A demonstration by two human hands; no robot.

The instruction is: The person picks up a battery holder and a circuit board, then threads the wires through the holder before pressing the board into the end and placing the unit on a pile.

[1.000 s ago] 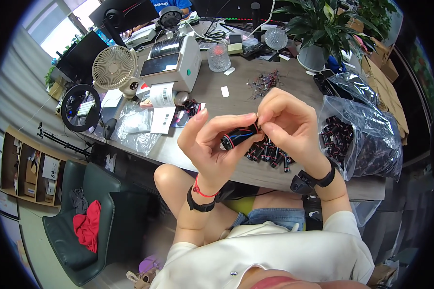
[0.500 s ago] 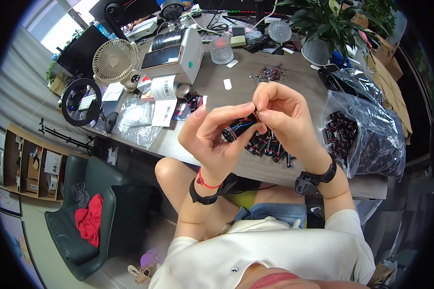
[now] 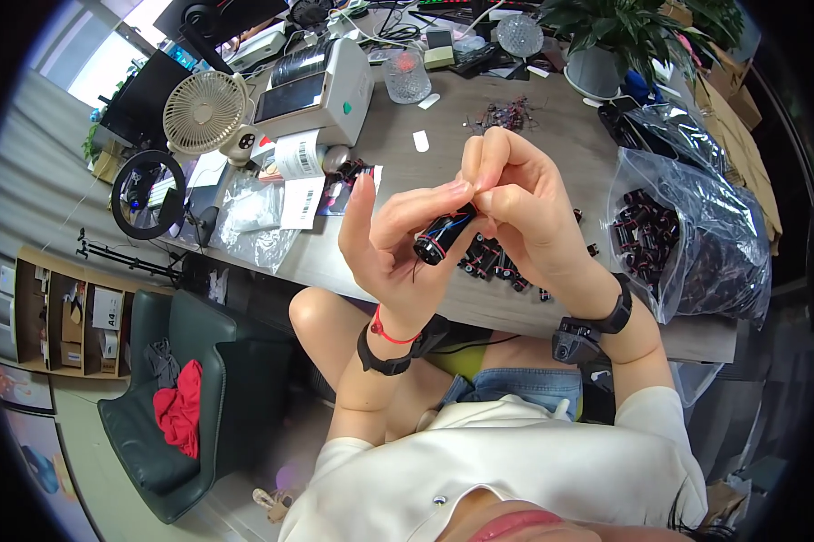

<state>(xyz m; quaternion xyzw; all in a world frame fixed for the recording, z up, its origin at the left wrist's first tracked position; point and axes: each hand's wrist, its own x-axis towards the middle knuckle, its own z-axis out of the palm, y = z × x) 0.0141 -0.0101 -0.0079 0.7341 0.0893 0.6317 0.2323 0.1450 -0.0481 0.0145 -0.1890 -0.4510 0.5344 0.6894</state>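
Observation:
A small black cylinder [image 3: 436,246] with a red band and a thin blue wire along its side is held in my left hand [image 3: 396,237], between thumb and fingers, tilted above the desk. My right hand [image 3: 531,203] is closed in a pinch at the cylinder's upper end, its fingertips meeting those of my left hand. What lies inside that pinch is hidden. Below the hands, a pile of similar black cylinders [image 3: 497,264] with red bands lies on the desk, partly covered by my right hand.
To the right, a clear plastic bag [image 3: 718,271] holds many more cylinders. Tiny wired parts [image 3: 508,115] lie in a heap farther back on the desk [image 3: 393,154]. A white printer [image 3: 351,104], a fan [image 3: 204,110], a glass jar [image 3: 408,79] and a potted plant [image 3: 595,72] stand around.
Both hands have stayed together at the cylinder, with only small finger shifts. The whole view has shifted slightly, the desk's back items now sitting a little higher.

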